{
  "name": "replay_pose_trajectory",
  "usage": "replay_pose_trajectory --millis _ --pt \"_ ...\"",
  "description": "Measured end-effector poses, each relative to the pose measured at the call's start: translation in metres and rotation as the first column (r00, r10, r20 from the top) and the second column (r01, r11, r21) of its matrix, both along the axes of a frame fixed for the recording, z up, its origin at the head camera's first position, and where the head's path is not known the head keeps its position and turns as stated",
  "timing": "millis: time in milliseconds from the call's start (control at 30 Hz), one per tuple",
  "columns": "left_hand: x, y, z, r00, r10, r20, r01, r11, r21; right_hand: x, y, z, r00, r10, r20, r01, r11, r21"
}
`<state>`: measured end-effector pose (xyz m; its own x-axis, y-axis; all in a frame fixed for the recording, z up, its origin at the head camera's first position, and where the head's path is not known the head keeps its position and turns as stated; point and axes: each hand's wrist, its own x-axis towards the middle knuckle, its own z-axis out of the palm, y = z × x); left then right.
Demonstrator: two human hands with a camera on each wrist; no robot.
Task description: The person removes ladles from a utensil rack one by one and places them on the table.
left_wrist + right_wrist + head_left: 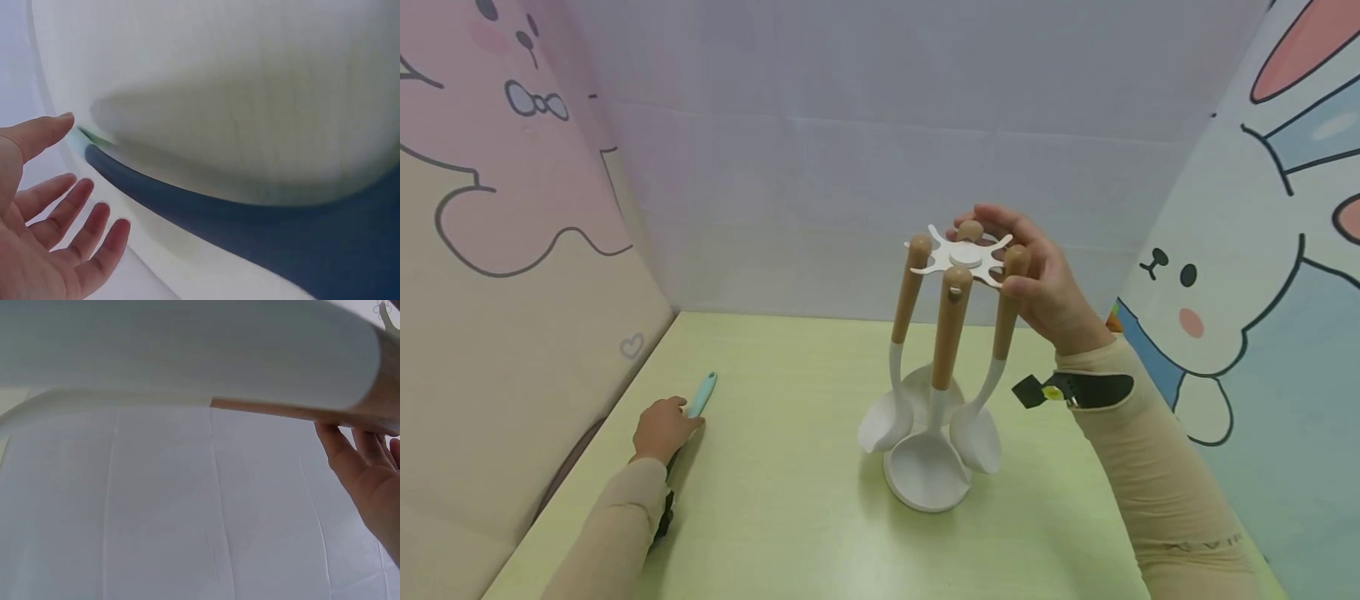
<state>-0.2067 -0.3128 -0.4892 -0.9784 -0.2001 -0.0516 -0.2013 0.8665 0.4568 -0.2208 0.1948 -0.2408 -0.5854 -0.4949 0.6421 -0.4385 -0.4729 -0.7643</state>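
My left hand is low at the table's left, around a utensil with a light teal handle and a dark blue length. Its thumb and fingers are spread apart in the left wrist view; the forearm hides the utensil's near part. A white stand with hooks carries several white utensils with wooden handles, including a front ladle. My right hand reaches round the stand's top right, thumb on the handle of the right utensil and fingers behind. In the right wrist view, fingertips touch wood.
The pale yellow-green table ends at a light wall sheet. Cartoon-printed panels close off the left side and right side. A small orange item shows partly behind my right forearm.
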Motion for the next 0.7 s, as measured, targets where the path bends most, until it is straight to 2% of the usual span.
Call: replay_pose_trajectory --millis 100,200,300,433,500,567,700 --pt "-0.001 0.008 0.007 0.997 0.003 -0.075 -0.003 1.0 0.001 0.002 0.0 0.001 1.0 -0.01 -0.004 0.01 1.0 -0.003" --pt "-0.002 0.022 0.019 0.984 -0.005 -0.181 0.008 1.0 0.018 0.004 0.0 0.001 1.0 -0.02 -0.009 0.02 1.0 -0.005" --pt "-0.006 0.039 0.034 0.956 -0.034 -0.29 0.045 0.998 0.033 0.006 0.0 0.002 0.999 -0.035 -0.016 0.035 0.999 -0.001" --pt "-0.007 0.069 0.059 0.91 -0.064 -0.41 0.111 0.99 0.092 0.011 -0.001 0.003 0.997 -0.074 -0.011 0.074 0.997 0.018" --pt "-0.007 0.086 0.073 0.878 -0.078 -0.472 0.156 0.979 0.129 0.013 -0.001 0.003 0.995 -0.097 -0.009 0.098 0.995 0.028" --pt "-0.005 0.103 0.086 0.837 -0.09 -0.539 0.208 0.965 0.162 0.016 -0.001 0.004 0.993 -0.12 -0.008 0.12 0.992 0.036" --pt "0.001 0.135 0.108 0.733 -0.123 -0.669 0.322 0.929 0.182 0.021 -0.002 0.005 0.988 -0.152 -0.002 0.152 0.988 0.038"
